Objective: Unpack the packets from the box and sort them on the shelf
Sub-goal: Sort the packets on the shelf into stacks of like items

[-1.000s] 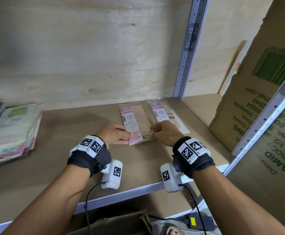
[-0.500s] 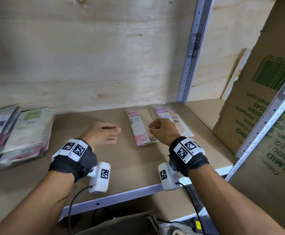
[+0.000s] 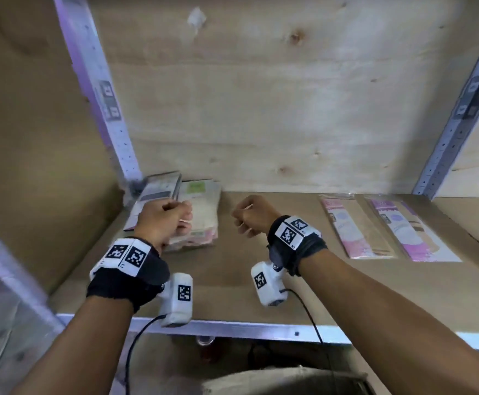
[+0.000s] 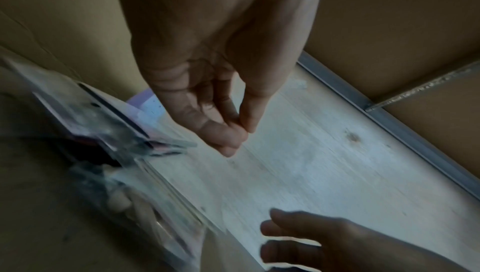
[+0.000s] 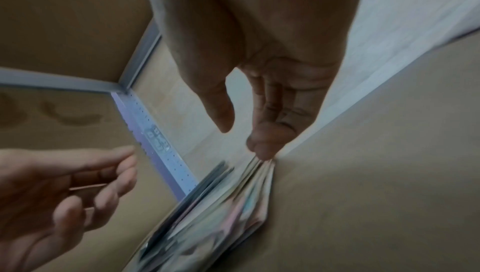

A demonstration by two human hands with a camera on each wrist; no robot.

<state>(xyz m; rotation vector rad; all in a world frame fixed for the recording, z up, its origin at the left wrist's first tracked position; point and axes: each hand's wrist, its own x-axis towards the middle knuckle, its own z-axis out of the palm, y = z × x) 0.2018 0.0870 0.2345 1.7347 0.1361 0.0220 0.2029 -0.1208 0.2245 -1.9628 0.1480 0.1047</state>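
Packets [image 3: 358,226] lie sorted right of the empty, loosely curled right hand [image 3: 249,216]; unsorted stack [image 3: 201,215] under the idle left hand [image 3: 164,220].

Head view downward over the shelf [image 3: 232,295]; wrist views close, sharing it.

Pink packet [image 3: 355,226]; purple packet [image 3: 406,229]; black-and-white checked wristbands [image 3: 127,255].

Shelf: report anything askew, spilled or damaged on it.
Nothing stands out. Two packets lie flat side by side at the right, and the stacks at the left sit fairly squared. Both hands hover over the shelf, holding nothing.
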